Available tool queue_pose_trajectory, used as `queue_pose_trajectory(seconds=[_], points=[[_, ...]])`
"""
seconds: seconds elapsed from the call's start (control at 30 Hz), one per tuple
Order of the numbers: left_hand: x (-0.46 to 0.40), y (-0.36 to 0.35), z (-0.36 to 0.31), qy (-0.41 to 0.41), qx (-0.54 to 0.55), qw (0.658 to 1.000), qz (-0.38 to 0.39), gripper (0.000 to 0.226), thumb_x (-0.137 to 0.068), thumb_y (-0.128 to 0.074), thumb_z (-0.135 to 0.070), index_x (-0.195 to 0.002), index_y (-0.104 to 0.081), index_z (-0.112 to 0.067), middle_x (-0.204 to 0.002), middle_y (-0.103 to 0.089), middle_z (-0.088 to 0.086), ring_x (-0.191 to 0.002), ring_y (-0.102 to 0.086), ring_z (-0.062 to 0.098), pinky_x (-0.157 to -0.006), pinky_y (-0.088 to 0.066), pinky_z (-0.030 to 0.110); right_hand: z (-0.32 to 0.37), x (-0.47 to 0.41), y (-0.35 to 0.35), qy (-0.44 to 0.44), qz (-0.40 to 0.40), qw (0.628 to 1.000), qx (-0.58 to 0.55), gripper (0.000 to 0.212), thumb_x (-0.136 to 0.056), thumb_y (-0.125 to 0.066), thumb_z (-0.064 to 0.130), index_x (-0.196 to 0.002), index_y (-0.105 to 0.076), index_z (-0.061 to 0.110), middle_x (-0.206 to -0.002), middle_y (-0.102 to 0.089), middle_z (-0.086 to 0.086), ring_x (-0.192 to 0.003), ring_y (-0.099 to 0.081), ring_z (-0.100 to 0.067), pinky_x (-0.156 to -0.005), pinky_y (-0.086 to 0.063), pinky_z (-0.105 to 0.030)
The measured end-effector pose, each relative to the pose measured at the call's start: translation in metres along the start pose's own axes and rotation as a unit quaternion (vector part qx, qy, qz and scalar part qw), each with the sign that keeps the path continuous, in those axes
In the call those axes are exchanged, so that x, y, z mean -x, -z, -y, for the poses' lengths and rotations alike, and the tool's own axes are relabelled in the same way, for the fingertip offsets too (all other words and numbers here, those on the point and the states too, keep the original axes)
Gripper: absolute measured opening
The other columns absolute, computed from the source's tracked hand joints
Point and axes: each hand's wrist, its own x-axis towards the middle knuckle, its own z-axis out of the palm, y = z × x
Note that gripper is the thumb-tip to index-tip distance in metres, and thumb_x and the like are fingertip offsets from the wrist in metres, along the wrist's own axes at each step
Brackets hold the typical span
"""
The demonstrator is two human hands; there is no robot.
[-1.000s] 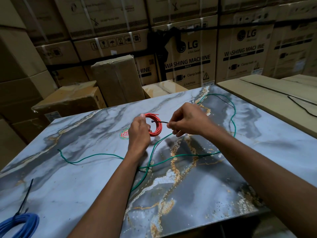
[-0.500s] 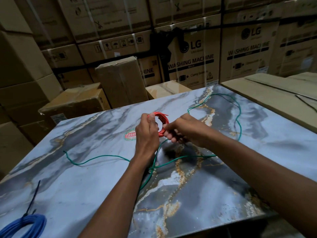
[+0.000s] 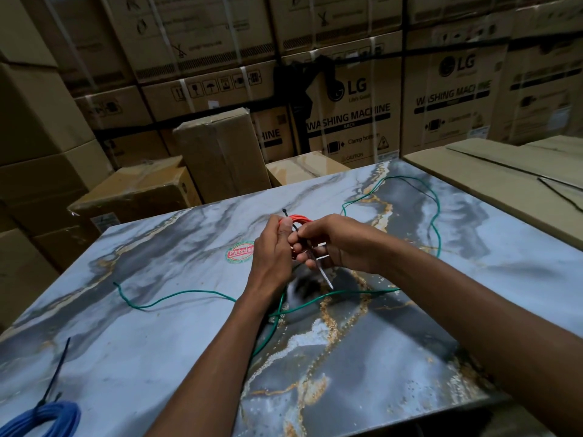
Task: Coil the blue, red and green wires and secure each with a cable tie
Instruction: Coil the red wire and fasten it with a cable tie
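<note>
**Red wire coil, held over marble-pattern table, tie being fitted**

Red wire coil [image 3: 296, 219]: held above the middle of the table, mostly hidden between two hands; only its upper arc shows. Left hand [image 3: 273, 252]: fingers curled round the coil's left side, gripping it. Right hand [image 3: 334, 244]: fingers curled at the coil's right side, pinching a black cable tie [image 3: 318, 263]. The tie runs across the coil, its head sticking out at 11 o'clock of the hands, its thin tail pointing toward 5 o'clock below the right fingers. Whether the tie is already threaded through its head cannot be told.

Green wire [image 3: 176, 296]: uncoiled, lying loose on the table. One end sits at 9 o'clock of the hands; the strand passes under the left forearm, crosses itself near 6 o'clock, then loops wide to 2 o'clock at the far right of the surface.

Blue wire coil [image 3: 44, 419]: at 7 o'clock, on the near left corner of the table, partly cut by the picture edge, with a black tie [image 3: 58, 372] around it, tail standing up and away.

Table [image 3: 157, 342]: grey, white and gold marble pattern, with a round red and green sticker [image 3: 239, 252] just left of the left hand.

Cardboard boxes [image 3: 350, 115]: stacked from 9 to 3 o'clock behind the table, several printed for washing machines.
</note>
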Motion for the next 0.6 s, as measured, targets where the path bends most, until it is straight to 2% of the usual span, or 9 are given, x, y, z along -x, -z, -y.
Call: queue_pose_trajectory(seconds=[0.07, 0.13, 0.23, 0.3, 0.37, 0.47, 0.57, 0.6], points=[[0.000, 0.000, 0.001, -0.007, -0.007, 1.000, 0.007, 0.040, -0.103, -0.037, -0.051, -0.087, -0.051, -0.018, -0.075, -0.058, 0.003, -0.071, -0.052, 0.020, -0.072, -0.048, 0.058, 0.001, 0.000, 0.001, 0.001, -0.016, 1.000, -0.001, 0.024, -0.105, -0.046, 0.007, -0.108, -0.068, -0.003, -0.081, -0.068, -0.009, -0.068, -0.069, -0.015, -0.062, -0.059, -0.024], [0.000, 0.002, 0.001, -0.002, 0.009, 1.000, 0.008, 0.043, -0.101, -0.038, -0.056, -0.087, -0.053, -0.019, -0.078, -0.060, 0.006, -0.074, -0.055, 0.030, -0.071, -0.050, 0.061, 0.001, -0.002, 0.004, 0.019, -0.039, 0.999, -0.006, 0.020, -0.101, -0.053, -0.001, -0.109, -0.069, -0.010, -0.079, -0.071, -0.014, -0.067, -0.071, -0.017, -0.062, -0.060, -0.025], [-0.001, 0.003, 0.003, 0.018, 0.044, 0.999, 0.013, 0.046, -0.100, -0.040, -0.058, -0.095, -0.060, -0.017, -0.086, -0.066, 0.016, -0.085, -0.064, 0.042, -0.074, -0.054, 0.063, -0.001, -0.004, 0.006, 0.059, -0.068, 0.996, 0.013, 0.016, -0.094, -0.063, -0.005, -0.108, -0.071, -0.008, -0.081, -0.074, -0.018, -0.068, -0.072, -0.020, -0.064, -0.061, -0.026], [-0.001, 0.003, 0.003, 0.030, 0.054, 0.998, 0.023, 0.043, -0.100, -0.040, -0.056, -0.097, -0.062, -0.019, -0.088, -0.069, 0.013, -0.087, -0.067, 0.039, -0.075, -0.056, 0.063, -0.005, -0.006, 0.006, 0.073, -0.082, 0.994, 0.020, 0.016, -0.093, -0.066, -0.005, -0.107, -0.073, -0.007, -0.084, -0.075, -0.019, -0.070, -0.073, -0.021, -0.065, -0.061, -0.027], [-0.001, 0.002, 0.003, 0.034, 0.043, 0.998, 0.033, 0.040, -0.100, -0.041, -0.055, -0.095, -0.063, -0.023, -0.087, -0.070, 0.007, -0.088, -0.069, 0.034, -0.077, -0.056, 0.061, -0.009, -0.007, 0.003, 0.076, -0.099, 0.992, 0.016, 0.015, -0.093, -0.067, -0.003, -0.106, -0.074, -0.007, -0.088, -0.075, -0.021, -0.069, -0.073, -0.020, -0.060, -0.060, -0.025], [-0.003, 0.002, 0.008, 0.030, 0.022, 0.999, 0.033, 0.038, -0.101, -0.042, -0.051, -0.094, -0.064, -0.021, -0.081, -0.068, 0.009, -0.075, -0.064, 0.026, -0.075, -0.055, 0.061, -0.018, -0.009, -0.003, 0.082, -0.119, 0.990, -0.001, 0.017, -0.095, -0.063, -0.005, -0.109, -0.073, -0.007, -0.087, -0.073, -0.022, -0.063, -0.070, -0.017, -0.054, -0.057, -0.022], [-0.005, 0.002, 0.010, 0.032, 0.024, 0.999, 0.035, 0.037, -0.099, -0.042, -0.052, -0.093, -0.065, -0.024, -0.079, -0.068, 0.008, -0.073, -0.063, 0.029, -0.075, -0.056, 0.061, -0.023, -0.013, -0.007, 0.086, -0.125, 0.988, -0.010, 0.019, -0.096, -0.062, -0.004, -0.114, -0.071, -0.006, -0.088, -0.072, -0.022, -0.063, -0.069, -0.017, -0.056, -0.058, -0.024], [-0.006, 0.002, 0.010, 0.027, 0.016, 0.999, 0.031, 0.035, -0.101, -0.042, -0.050, -0.093, -0.065, -0.024, -0.078, -0.068, 0.006, -0.073, -0.063, 0.025, -0.075, -0.056, 0.058, -0.024, -0.013, -0.007, 0.086, -0.124, 0.988, -0.007, 0.019, -0.097, -0.062, -0.004, -0.113, -0.071, -0.006, -0.088, -0.072, -0.022, -0.064, -0.070, -0.018, -0.058, -0.059, -0.024]])
